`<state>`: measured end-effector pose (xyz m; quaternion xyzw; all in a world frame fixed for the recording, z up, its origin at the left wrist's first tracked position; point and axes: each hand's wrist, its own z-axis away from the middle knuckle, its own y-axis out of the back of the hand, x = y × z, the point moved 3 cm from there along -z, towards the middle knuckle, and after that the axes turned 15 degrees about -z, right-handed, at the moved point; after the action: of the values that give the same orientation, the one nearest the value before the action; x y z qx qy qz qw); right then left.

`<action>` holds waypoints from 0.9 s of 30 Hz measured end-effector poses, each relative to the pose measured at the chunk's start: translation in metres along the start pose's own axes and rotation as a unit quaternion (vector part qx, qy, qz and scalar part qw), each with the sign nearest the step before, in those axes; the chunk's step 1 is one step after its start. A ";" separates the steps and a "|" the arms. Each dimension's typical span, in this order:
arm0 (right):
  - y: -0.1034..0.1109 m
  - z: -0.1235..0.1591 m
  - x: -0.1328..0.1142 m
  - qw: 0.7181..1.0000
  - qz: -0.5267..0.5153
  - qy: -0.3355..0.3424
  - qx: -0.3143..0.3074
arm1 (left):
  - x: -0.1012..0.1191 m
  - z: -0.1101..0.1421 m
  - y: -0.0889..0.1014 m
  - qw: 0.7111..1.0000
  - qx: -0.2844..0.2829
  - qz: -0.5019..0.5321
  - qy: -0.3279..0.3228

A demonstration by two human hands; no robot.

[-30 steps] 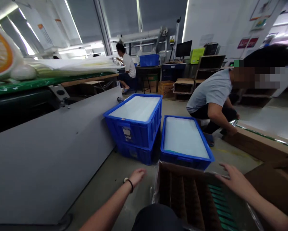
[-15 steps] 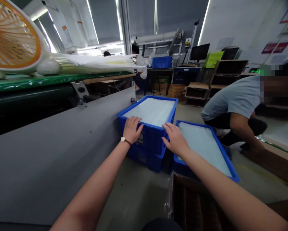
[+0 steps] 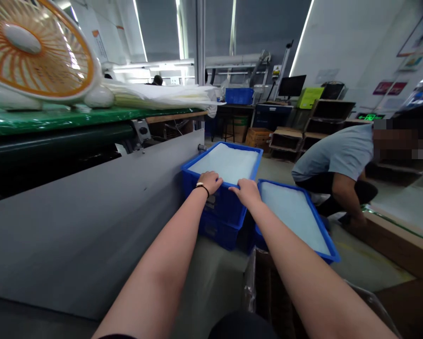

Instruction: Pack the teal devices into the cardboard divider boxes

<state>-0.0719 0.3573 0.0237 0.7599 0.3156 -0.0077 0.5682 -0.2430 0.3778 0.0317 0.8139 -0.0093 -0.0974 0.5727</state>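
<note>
A blue plastic crate [image 3: 227, 207], filled to its rim with a pale, flat white-blue material [image 3: 228, 162], is stacked on another blue crate [image 3: 216, 231] in front of me. My left hand [image 3: 210, 182], with a dark band and a light-coloured piece at its wrist, is closed over the near rim of the upper crate. To its right, my right hand [image 3: 247, 192] grips the same rim near the corner, its thumb on the outer side. The fingertips of both hands are partly hidden behind the rim.
Right of the stack stands another filled blue crate [image 3: 320, 226]. An open cardboard box [image 3: 251, 287] is by my legs. A grey panel [image 3: 126, 207] borders the left, under a table with a fan [image 3: 52, 52]. A person [image 3: 333, 155] crouches at the right.
My hands have come closer together and their fingers have closed onto the crate's near rim, where they were spread before. The view has shifted slightly; the crates look nearly unmoved.
</note>
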 end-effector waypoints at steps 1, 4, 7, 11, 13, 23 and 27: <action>0.000 0.001 -0.001 1.000 0.001 -0.001 -0.001 | 0.000 0.000 0.002 1.000 -0.004 -0.001 0.003; 0.001 0.003 -0.004 1.000 0.005 0.000 0.001 | 0.001 0.004 0.005 1.000 -0.005 -0.002 0.010; 0.000 0.007 -0.004 1.000 0.005 0.003 0.010 | 0.001 0.007 0.006 1.000 0.002 -0.002 0.015; -0.002 0.005 -0.003 1.000 -0.008 0.011 0.021 | -0.001 0.007 0.005 1.000 0.008 -0.008 0.021; -0.003 0.003 -0.004 1.000 -0.017 0.011 0.024 | -0.001 0.005 0.004 1.000 0.007 -0.016 0.024; 0.008 0.108 0.011 0.979 -0.002 0.134 -0.151 | 0.005 0.029 0.009 0.998 0.039 -0.005 0.051; 0.021 0.196 0.108 0.915 -0.034 -0.092 -0.392 | 0.025 0.065 0.000 0.994 0.056 0.023 0.086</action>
<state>0.0933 0.2345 -0.0676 0.4607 0.2653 0.0275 0.8465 -0.2294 0.3143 0.0073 0.8497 0.0155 -0.0131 0.5269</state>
